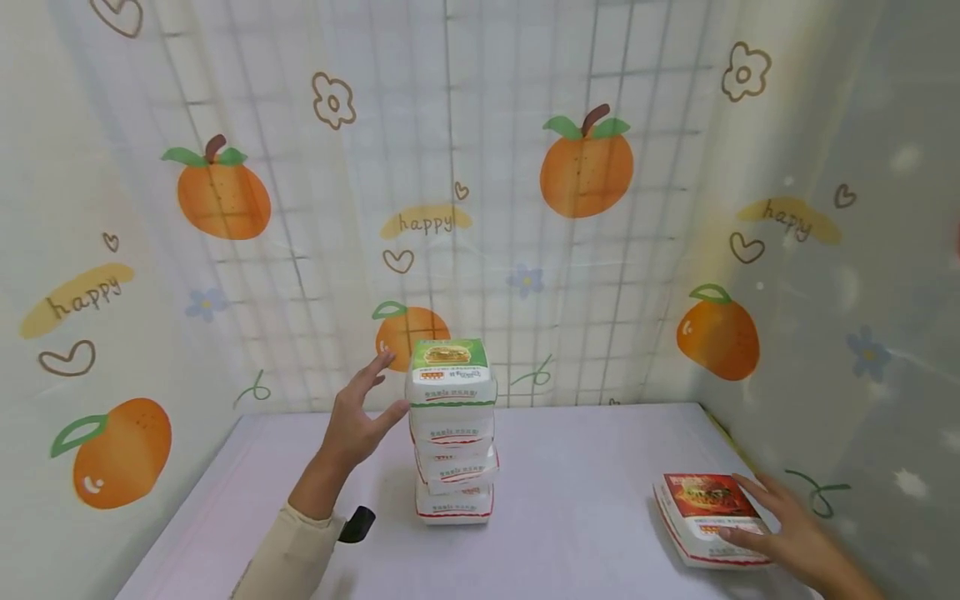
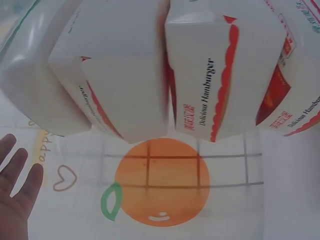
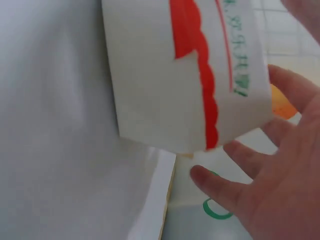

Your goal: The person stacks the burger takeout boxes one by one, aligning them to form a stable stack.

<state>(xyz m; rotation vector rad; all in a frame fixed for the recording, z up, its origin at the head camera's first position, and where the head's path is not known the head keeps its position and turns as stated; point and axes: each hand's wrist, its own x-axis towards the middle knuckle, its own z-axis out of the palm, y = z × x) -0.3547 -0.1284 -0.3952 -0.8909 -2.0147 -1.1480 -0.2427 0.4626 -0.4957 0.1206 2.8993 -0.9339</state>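
Note:
A stack of white hamburger boxes stands on the table, its top box green on the lid. Beneath it sit several red-trimmed boxes, slightly out of line. My left hand is spread at the stack's left side, thumb close to the top box; whether it touches is unclear. In the left wrist view its fingers point up, apart from the boxes. To the right lies a single hamburger box with a red lid picture. My right hand is at that box's right side, fingers spread and thumb over the lid.
The pale table ends at a back edge against a curtain printed with oranges. More curtain hangs close by the right hand. A black strap piece shows at the left wrist.

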